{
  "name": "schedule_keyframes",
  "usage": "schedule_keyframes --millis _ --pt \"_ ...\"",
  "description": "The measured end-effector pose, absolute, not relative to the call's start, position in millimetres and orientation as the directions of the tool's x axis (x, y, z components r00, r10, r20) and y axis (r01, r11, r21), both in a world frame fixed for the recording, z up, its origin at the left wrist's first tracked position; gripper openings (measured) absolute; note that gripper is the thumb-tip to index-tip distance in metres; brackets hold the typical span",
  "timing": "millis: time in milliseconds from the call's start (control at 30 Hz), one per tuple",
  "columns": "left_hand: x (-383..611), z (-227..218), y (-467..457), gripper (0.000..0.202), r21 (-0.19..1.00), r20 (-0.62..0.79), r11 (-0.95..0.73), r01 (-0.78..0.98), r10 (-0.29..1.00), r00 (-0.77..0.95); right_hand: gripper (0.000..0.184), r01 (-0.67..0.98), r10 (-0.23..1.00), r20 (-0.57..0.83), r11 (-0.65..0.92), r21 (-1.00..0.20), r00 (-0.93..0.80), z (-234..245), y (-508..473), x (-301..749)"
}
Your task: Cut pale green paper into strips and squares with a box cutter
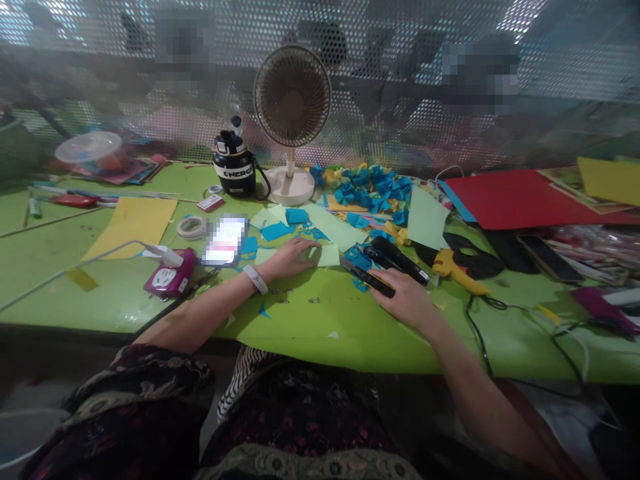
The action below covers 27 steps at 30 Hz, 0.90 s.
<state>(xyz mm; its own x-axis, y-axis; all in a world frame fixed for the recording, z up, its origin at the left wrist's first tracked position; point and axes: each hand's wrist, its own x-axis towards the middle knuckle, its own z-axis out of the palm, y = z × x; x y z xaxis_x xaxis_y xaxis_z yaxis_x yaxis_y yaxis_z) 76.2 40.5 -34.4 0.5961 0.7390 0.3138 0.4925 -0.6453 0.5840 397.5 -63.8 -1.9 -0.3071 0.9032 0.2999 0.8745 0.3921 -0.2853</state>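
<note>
L hand (290,259) lies flat & open, palm down, fingertips pressing a small pale green paper square (329,255) on the lime green tabletop (320,320); white wristband (256,279) on that wrist. R hand (407,300) is palm down w/ fingers over the near end of a long black bar-shaped tool (367,280); can't tell if it's actually gripped or just touched. A 2nd black tool (400,260) lies just beyond R hand's fingers. Btw the hands & beyond: blue paper scraps (275,231). Beyond R hand: pile of blue & yellow folded paper bits (370,187), yellow glue gun (457,270) just to its right. Left of L hand: phone w/ lit screen (225,240), pink power strip (167,277), roll of clear tape (191,228). Well beyond L hand: white desk fan (293,120), black jug (233,167).
</note>
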Motion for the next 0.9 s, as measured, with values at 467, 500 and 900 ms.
schedule_keyframes --millis 467,500,900 --pt "85 -23 34 0.082 0.65 0.277 -0.586 0.484 0.776 0.567 0.037 0.878 0.88 0.332 0.424 -0.224 -0.34 0 -65 387" --pt "84 -22 35 0.08 0.67 0.265 -0.57 0.475 0.782 0.564 0.037 0.88 0.883 0.33 0.418 -0.227 -0.334 0 -65 388" --pt "80 -23 36 0.067 0.696 0.289 -0.553 0.458 0.799 0.527 0.037 0.886 0.908 0.307 0.372 -0.278 -0.285 -3 -64 392"
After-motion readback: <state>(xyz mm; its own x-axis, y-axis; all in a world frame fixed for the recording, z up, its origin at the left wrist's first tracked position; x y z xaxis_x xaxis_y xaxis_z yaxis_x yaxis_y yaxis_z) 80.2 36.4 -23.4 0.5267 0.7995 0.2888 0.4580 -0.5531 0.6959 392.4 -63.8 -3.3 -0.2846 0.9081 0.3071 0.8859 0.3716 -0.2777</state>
